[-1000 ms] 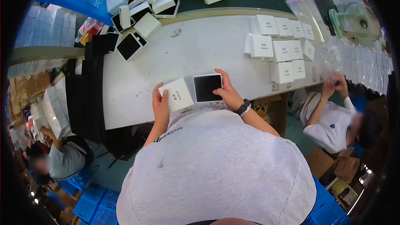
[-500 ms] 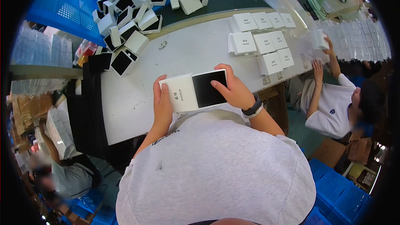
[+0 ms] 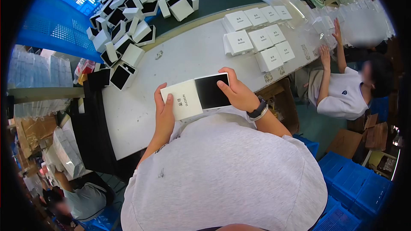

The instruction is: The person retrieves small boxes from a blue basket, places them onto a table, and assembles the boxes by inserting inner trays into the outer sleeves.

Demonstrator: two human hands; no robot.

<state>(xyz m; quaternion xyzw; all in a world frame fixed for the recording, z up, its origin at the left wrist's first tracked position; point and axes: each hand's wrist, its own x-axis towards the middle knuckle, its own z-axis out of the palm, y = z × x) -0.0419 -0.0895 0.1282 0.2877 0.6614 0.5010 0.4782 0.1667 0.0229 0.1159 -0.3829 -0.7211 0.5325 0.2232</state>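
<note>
Pinching a white lid [image 3: 182, 102] by its outer edge, thumb on top, the left hand [image 3: 165, 105] is above the near side of the desk [image 3: 162, 64]; the right hand [image 3: 239, 94] grips a base [image 3: 209, 98], its thumb on the black face and its fingers round the far edge. Lid and base lie side by side, edges meeting, so this pair looks unclosed. The lid is smooth, matt card with crisp corners and small dark print; the base is a shallow white frame round a flat, dark, perhaps foam-like panel. Towards the desk's right, printed boxes [image 3: 239, 42] are grouped in uneven rows and look finished. Off the desk's far left, a much larger jumbled heap [image 3: 128, 17] shows many black faces and seems to be the part left undone; a blue crate [image 3: 70, 21] of perforated plastic is beside it. Past the desk's far right are glossy, limp clear bags [image 3: 280, 0], near a co-worker's hands [image 3: 326, 57].
</note>
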